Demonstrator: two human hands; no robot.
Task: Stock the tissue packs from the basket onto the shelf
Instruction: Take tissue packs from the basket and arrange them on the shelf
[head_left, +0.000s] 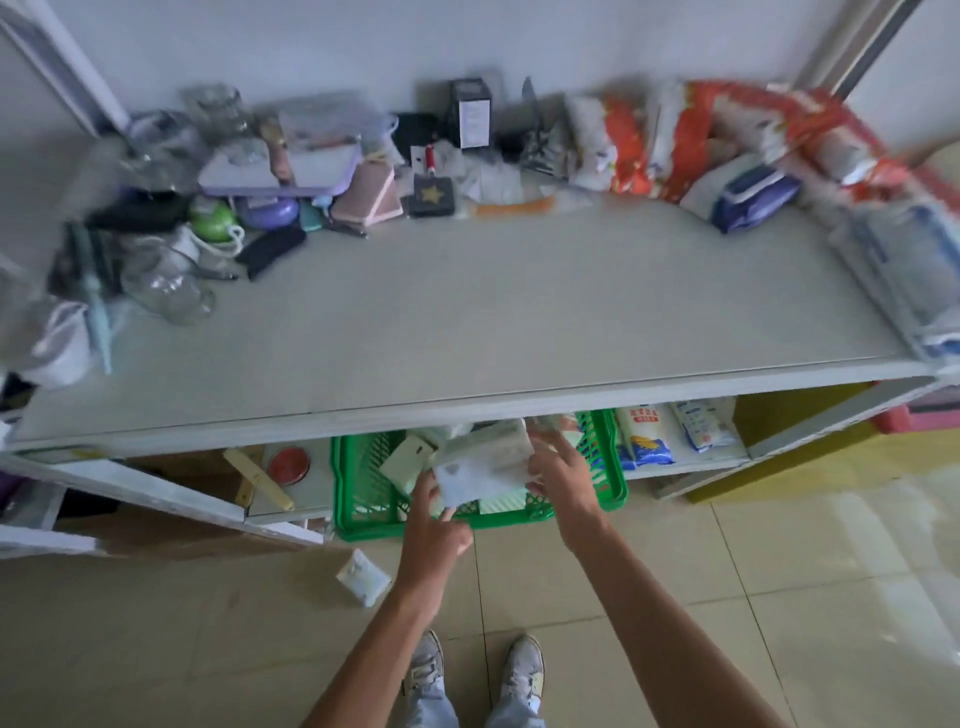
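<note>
Low in the centre of the frame, a left hand (435, 519) and a right hand (562, 480) grip a pale tissue pack (483, 460) by opposite edges, fingers curled round it, just above a green basket (349, 499). The pack looks light, soft and slippery, so holding both ends seems safest. The shelf (467, 322) spans the frame above.

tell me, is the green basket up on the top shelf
No, the green basket sits low, beneath the shelf top.
</note>
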